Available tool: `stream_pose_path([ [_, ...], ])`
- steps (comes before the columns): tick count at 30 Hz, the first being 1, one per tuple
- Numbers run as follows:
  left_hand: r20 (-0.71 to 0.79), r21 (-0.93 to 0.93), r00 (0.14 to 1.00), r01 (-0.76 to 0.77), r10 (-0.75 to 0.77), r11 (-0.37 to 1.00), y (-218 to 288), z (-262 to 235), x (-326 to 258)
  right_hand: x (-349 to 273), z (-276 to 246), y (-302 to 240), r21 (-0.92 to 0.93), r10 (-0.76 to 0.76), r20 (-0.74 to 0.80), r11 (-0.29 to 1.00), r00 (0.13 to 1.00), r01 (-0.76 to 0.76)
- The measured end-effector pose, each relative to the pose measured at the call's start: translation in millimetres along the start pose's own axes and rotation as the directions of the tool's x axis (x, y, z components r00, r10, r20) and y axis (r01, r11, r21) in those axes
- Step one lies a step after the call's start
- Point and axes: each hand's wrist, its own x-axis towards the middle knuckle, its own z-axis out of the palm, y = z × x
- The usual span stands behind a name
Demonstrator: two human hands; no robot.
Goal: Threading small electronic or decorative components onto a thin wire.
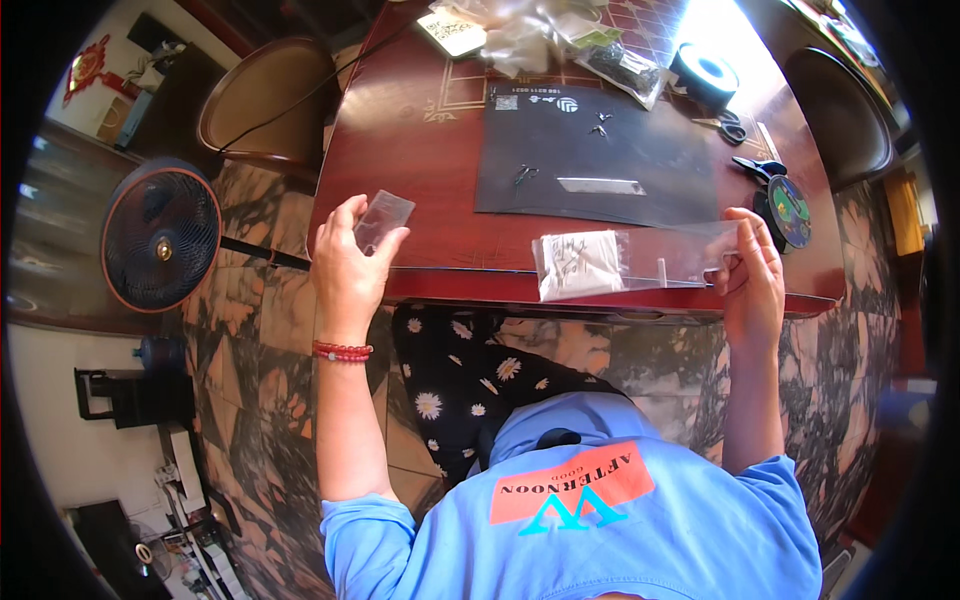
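Over the table's near left edge, my left hand (350, 262) is closed on a small clear plastic bag (388, 216), held up between thumb and fingers. My right hand (752, 272) pinches one end of a longer clear plastic bag (690, 250) at the near right edge. At that bag's other end shows a folded whitish paper (582, 264) with handwriting on it. Beyond both hands lies a black sheet (600, 150). It carries a clear strip (602, 187) and small dark and shiny pieces (525, 176) too small to name.
Scissors (734, 127), a black-handled tool (757, 168), a round spool (790, 212) and a tape roll (706, 74) line the right side. Plastic bags (520, 45), a packet of dark bits (626, 72) and a card (452, 32) lie farther back. A fan (162, 245) stands left.
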Motion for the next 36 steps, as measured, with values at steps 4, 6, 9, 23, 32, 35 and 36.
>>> stream_pose_path([
  [4,0.004,-0.044,1.000,-0.012,0.013,0.999,-6,0,8,18,-24,-1,0.018,-0.060,-0.065,0.998,0.996,0.061],
  [6,0.085,-0.202,0.996,-0.016,0.034,0.979,-3,-4,11,29,-40,-1,0.070,-0.069,-0.013,0.995,0.998,0.069],
  [9,0.112,-0.252,0.983,-0.113,0.145,0.961,23,-6,24,41,-44,-7,0.052,-0.090,-0.060,0.994,0.994,0.093],
  [23,0.253,-0.405,0.779,-0.453,0.574,0.794,124,41,67,75,-60,0,-0.056,-0.041,-0.088,0.998,0.995,0.036],
  [32,0.281,-0.380,0.763,-0.469,0.582,0.798,135,54,63,74,-58,-1,-0.074,-0.054,-0.109,0.996,0.993,0.046],
  [35,0.273,-0.367,0.761,-0.483,0.588,0.795,134,55,63,75,-60,1,-0.079,-0.053,-0.115,0.996,0.992,0.045],
  [36,0.278,-0.362,0.758,-0.486,0.590,0.796,133,55,63,76,-60,2,-0.078,-0.053,-0.114,0.996,0.992,0.044],
])
